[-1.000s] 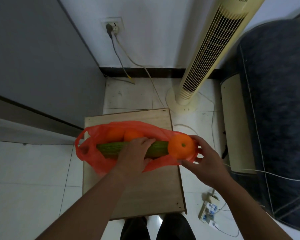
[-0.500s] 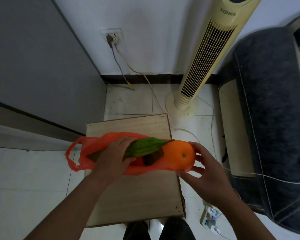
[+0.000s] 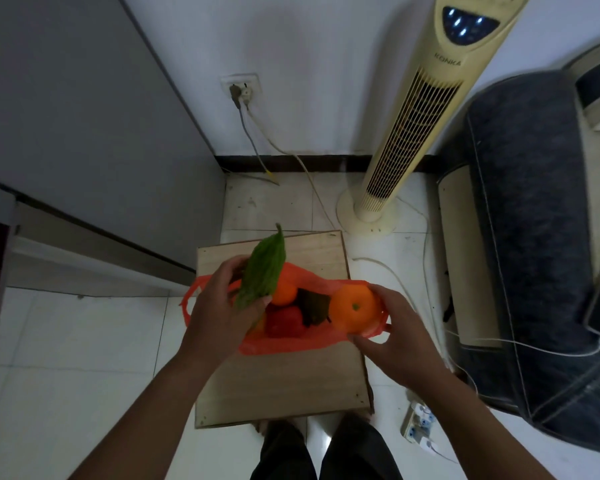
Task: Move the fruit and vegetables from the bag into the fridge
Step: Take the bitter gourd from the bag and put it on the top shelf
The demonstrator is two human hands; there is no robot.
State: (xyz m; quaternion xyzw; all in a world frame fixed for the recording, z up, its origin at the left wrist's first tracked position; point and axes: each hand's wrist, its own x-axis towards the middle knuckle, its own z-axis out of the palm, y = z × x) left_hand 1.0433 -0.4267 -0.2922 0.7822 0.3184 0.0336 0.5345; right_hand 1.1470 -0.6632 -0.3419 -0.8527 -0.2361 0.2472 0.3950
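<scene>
The gourd (image 3: 262,271) is gripped near its lower end by the left hand (image 3: 219,313). The fingers and thumb are curled round it, and its tip is pointed up and away. Most of it is out of the bag (image 3: 284,344). Because it is held so low, it could tip, slip out and be dropped on the board (image 3: 281,386) or the floor.

An orange (image 3: 353,308) is held at the bag's right end by the right hand (image 3: 395,341), with the fingers curled round it. Some of the thin red plastic seems to be caught under those fingers too. If the orange is lifted that way, the bag could be dragged along and tipped, and the food could be spilled off the board. The plastic could also be torn.

The bag is laid on the board, open at the top. Inside it, a second orange (image 3: 286,293) is seen just beside the gourd, with a red fruit (image 3: 286,323) nearer. A dark thing (image 3: 314,306) is seen between these and the held orange; what it is cannot be told. More may be hidden under them.

Farther off on the left, a big grey box is seen, judged to be the fridge (image 3: 84,126). No open door is shown, and its inside cannot be seen. With both hands full, it may be hard to open.
</scene>
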